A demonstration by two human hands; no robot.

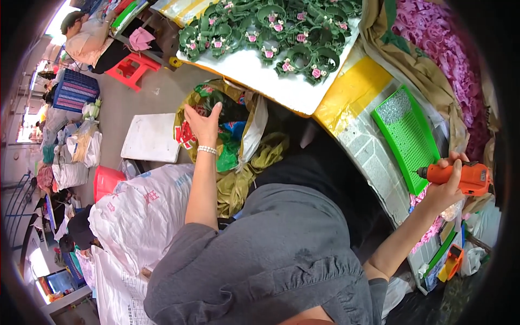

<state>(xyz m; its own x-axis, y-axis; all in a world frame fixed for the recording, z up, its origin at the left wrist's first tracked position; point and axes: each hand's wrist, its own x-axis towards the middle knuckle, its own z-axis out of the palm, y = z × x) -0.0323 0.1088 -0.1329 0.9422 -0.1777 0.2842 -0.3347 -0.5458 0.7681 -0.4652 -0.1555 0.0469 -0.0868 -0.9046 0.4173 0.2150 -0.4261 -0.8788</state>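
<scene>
My right hand (448,188) is wrapped round an orange cordless power screwdriver (467,177), whose black tip points left over the lower end of a green perforated tray (414,146). Small silver pieces, perhaps screws, are heaped at the tray's far end. My left hand (203,125), with a beaded bracelet at the wrist, is raised over an open yellow sack (246,149). Its thumb and fingers are apart and nothing shows between them. Dark green pieces and bright wrappers or bags lie inside the sack.
Green ring-shaped pieces with pink flowers (271,32) cover a white board (276,84) on the table. Pink petal-like pieces (433,49) fill a sack at right. A white stool (150,138) and a bulging white sack (149,211) stand left. Another person (86,40) sits far left.
</scene>
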